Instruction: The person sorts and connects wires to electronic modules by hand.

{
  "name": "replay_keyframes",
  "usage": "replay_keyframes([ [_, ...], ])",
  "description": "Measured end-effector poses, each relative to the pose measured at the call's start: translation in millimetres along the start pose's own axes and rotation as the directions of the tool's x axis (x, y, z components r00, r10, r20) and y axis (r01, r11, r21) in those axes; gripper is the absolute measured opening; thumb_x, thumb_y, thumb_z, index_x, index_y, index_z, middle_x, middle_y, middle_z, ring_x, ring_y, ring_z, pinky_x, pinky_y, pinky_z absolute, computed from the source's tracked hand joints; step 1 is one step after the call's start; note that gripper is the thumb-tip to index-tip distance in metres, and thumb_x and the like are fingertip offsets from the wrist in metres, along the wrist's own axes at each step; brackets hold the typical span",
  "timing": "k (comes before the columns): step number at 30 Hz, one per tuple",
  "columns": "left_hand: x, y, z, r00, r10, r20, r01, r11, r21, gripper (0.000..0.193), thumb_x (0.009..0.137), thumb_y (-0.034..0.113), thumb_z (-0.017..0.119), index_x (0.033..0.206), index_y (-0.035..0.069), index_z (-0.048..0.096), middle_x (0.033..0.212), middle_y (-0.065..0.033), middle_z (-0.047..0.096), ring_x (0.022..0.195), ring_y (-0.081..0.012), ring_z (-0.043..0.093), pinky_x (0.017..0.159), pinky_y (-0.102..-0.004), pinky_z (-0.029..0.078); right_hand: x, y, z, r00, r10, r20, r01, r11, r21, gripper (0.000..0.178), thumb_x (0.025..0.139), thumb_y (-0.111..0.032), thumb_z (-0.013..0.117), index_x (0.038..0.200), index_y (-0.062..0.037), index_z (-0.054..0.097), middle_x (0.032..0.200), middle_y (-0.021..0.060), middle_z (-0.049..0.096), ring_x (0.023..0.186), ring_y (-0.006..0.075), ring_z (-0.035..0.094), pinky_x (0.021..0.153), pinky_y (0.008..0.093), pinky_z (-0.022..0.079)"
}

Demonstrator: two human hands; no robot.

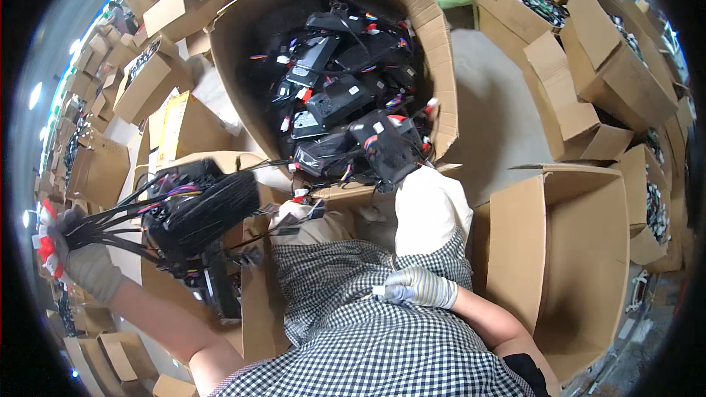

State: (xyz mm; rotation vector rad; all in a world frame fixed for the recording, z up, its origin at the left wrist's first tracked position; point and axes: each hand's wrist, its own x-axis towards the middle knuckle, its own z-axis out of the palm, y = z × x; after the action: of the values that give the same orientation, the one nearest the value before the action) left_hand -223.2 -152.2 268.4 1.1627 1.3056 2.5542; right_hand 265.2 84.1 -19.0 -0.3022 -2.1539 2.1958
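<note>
Black gadgets hang in a bunch on the left side, held up by their wires. Farthest left, red and white plugs stick out past the left hand, which wears a glove. Its grip is closed around the black wires. The bunch dangles just to the right of that hand. It is probably heavy, with so many hard parts together. The cases look stiff and smooth, so they might slip, while the wires look bendy. Wires could pull loose at the ends, so a hand under the hard cases would be a safer hold. Next comes a big cardboard box with piled gadgets inside. Then the right hand, gloved too, is by the checked cloth. Its grip looks pinched on a small white piece. Farther right stands a brown box.
</note>
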Motion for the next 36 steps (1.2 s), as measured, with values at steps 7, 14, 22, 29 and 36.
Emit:
replay_keyframes([
  [7,11,62,-92,0.926,0.201,-0.321,-0.058,0.913,0.404,0.023,0.089,0.024,0.057,0.096,0.003,0.061,0.091,-0.0102,0.064,0.090,-0.0229,0.060,0.089,-0.0368,0.047,39,14,6,0.964,-0.022,-0.267,0.038,0.998,0.057,0.031,0.092,-0.033,0.054,0.090,-0.0051,0.067,0.071,-0.0002,0.063,0.061,0.0071,0.056,0.059,0.0218,0.047],
  [14,-53,-13,-121,0.903,0.146,-0.404,0.123,0.813,0.569,0.018,0.083,0.028,0.067,0.088,0.018,0.054,0.074,0.0035,0.053,0.068,-0.0111,0.051,0.063,-0.0253,0.041,122,63,-21,0.781,0.333,-0.528,0.027,0.827,0.562,0.033,0.088,-0.031,0.061,0.110,-0.0062,0.059,0.089,0.0008,0.063,0.061,0.0067,0.057,0.053,0.0196,0.045],
  [22,-244,-194,-164,0.561,-0.395,-0.727,0.720,0.666,0.194,0.018,0.081,0.032,0.066,0.086,0.023,0.052,0.085,0.0034,0.055,0.079,-0.0164,0.050,0.073,-0.0379,0.044,147,29,-60,0.787,0.190,-0.587,0.354,0.641,0.681,0.035,0.085,-0.036,0.065,0.097,-0.0033,0.062,0.088,0.0073,0.063,0.064,0.0112,0.058,0.059,0.0252,0.048],
  [29,-265,-221,-170,0.592,-0.729,-0.345,0.673,0.211,0.709,0.039,0.082,-0.005,0.053,0.120,0.005,0.050,0.099,-0.0043,0.060,0.081,-0.0159,0.059,0.067,-0.0285,0.049,134,-59,-67,0.659,-0.049,-0.751,0.461,0.815,0.351,0.036,0.080,-0.040,0.068,0.092,-0.0057,0.065,0.083,0.0038,0.060,0.069,0.0110,0.055,0.059,0.0209,0.045],
  [36,-169,-154,40,0.878,-0.478,0.017,0.338,0.644,0.687,0.039,0.088,0.002,0.050,0.126,0.001,0.049,0.124,-0.0125,0.053,0.114,-0.0197,0.050,0.100,-0.0323,0.037,172,-124,-68,0.810,-0.586,-0.023,0.345,0.508,-0.789,0.019,0.085,-0.027,0.058,0.082,-0.0105,0.066,0.072,0.0101,0.061,0.064,0.0250,0.060,0.059,0.0350,0.048],
])
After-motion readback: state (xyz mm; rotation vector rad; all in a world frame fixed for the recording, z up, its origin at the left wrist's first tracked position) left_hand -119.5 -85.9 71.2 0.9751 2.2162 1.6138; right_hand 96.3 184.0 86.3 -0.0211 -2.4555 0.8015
